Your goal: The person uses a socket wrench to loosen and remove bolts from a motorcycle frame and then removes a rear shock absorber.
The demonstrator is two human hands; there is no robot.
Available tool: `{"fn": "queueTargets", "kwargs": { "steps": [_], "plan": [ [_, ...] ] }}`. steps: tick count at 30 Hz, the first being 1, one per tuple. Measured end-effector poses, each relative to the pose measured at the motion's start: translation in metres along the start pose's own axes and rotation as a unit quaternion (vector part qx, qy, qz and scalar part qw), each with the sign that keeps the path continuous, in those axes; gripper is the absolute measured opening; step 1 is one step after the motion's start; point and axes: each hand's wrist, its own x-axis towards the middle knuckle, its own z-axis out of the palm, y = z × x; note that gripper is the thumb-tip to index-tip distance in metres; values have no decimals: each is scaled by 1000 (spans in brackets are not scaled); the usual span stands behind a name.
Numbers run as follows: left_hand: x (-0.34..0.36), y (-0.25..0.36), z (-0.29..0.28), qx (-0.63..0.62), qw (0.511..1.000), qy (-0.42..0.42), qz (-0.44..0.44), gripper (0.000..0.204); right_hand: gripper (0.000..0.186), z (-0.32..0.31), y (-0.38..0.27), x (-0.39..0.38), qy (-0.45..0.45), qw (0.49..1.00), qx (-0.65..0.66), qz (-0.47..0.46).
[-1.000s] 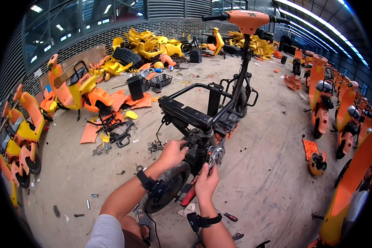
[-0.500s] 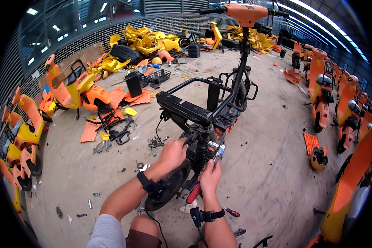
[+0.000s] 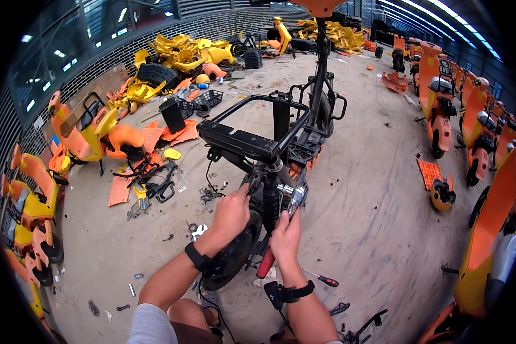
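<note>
A stripped scooter with a bare black frame [image 3: 243,142] stands in front of me, its rear wheel [image 3: 238,249] toward me. My right hand [image 3: 285,239] is closed around a ratchet wrench [image 3: 265,264] with a red handle. Its chrome head and socket [image 3: 286,188] point left, at the frame beside the coil shock absorber [image 3: 271,200]. Whether the socket sits on a bolt is hard to see. On the other side of the shock, my left hand [image 3: 231,215] has its fingers curled against the frame above the wheel. What they grip is hidden.
A screwdriver [image 3: 328,281] lies on the floor right of my right forearm. Loose sockets and bolts [image 3: 132,290] are scattered at left. Orange and yellow scooters [image 3: 89,132] stand at left, with more in a row [image 3: 438,103] at right. Yellow panels [image 3: 189,54] are heaped behind.
The wrench head has swung up, and its socket now shows pointing at the frame. My left hand keeps its place on the frame. The whole view has shifted slightly.
</note>
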Motion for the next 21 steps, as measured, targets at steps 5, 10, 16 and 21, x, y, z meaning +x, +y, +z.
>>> {"fn": "queueTargets", "kwargs": {
  "steps": [5,10,16,21],
  "plan": [
    [-5,-19,19,-63,995,43,57,33,36,-2,-3,1,-10,1000,26,4],
    [-12,-28,25,-157,987,-23,-13,36,35,-2,-16,-4,-28,994,82,66],
    [2,-29,26,-314,932,-98,-152,41,36,1,4,2,13,1000,19,-17],
    [-6,-17,34,-263,955,-24,-132,38,36,-3,-6,0,-9,999,27,22]
  ]
}}
